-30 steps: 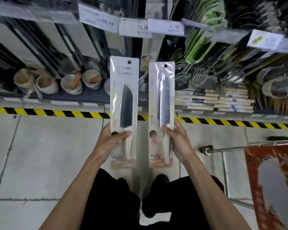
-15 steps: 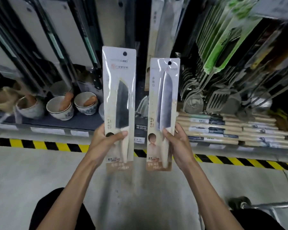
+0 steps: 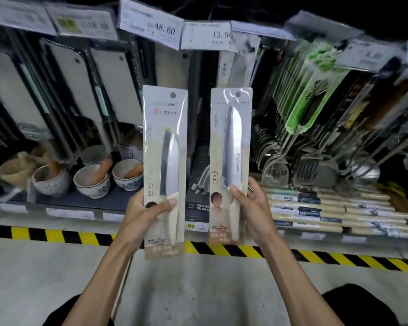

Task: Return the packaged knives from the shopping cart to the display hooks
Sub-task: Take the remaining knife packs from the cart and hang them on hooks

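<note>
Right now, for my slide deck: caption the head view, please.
Left hand holds the wide-bladed knife pack, right hand the slim-bladed knife pack, upright before the price tags.

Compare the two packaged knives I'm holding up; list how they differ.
The left pack carries a broad blade with a dark back; the right pack a slimmer, all-bright blade. The left pack looks longer than the right pack. Both stand upright, tips up, with pale handles, gripped low by the left hand and right hand.
</note>
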